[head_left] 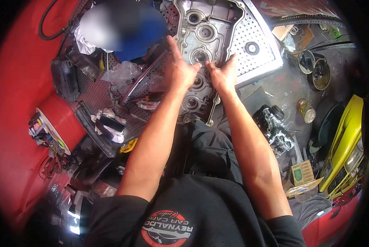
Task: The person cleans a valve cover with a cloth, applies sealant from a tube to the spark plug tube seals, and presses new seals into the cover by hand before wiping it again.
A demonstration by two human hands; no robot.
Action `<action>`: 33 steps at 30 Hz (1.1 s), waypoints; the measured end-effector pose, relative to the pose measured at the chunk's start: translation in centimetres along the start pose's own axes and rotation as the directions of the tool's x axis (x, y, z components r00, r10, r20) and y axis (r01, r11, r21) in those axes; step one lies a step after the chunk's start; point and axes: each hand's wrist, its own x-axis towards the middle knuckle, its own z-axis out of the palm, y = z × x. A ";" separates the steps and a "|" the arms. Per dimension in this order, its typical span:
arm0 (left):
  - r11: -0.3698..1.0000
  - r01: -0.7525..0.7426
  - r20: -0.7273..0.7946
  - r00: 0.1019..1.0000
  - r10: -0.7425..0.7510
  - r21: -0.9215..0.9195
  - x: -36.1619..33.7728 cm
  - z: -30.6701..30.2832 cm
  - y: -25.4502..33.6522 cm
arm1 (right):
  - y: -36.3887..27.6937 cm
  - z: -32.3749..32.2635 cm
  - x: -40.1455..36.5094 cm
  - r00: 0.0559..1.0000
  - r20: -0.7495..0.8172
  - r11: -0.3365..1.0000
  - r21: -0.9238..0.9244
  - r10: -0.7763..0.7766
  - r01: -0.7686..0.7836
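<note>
A long metal engine valve cover (223,35) lies lengthwise in front of me, its hollow inner side with a row of round openings facing up. My left hand (181,70) grips its left edge, thumb pressed near a middle ring and index finger stretched along the side. Across from it, my right hand (224,76) holds the right edge, its thumb close to the same ring. The fingers under the cover are hidden. To the right, a black round ring (252,48) rests on a shiny perforated metal panel (266,61).
Left of the cover, a perforated surface (90,88) carries plastic bags, a metal bar (141,80) and a phone (111,122) on a white cloth. A blurred patch and blue shape (133,49) are behind. On the right are a dark engine part (275,129), a can (306,111) and a yellow bumper (342,144).
</note>
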 end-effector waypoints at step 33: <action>0.965 0.163 0.053 0.986 -0.155 -0.207 1.4 -1.7 0.8 | 0.1 0.9 0.3 0.992 -0.121 0.995 -0.088 0.027 -0.038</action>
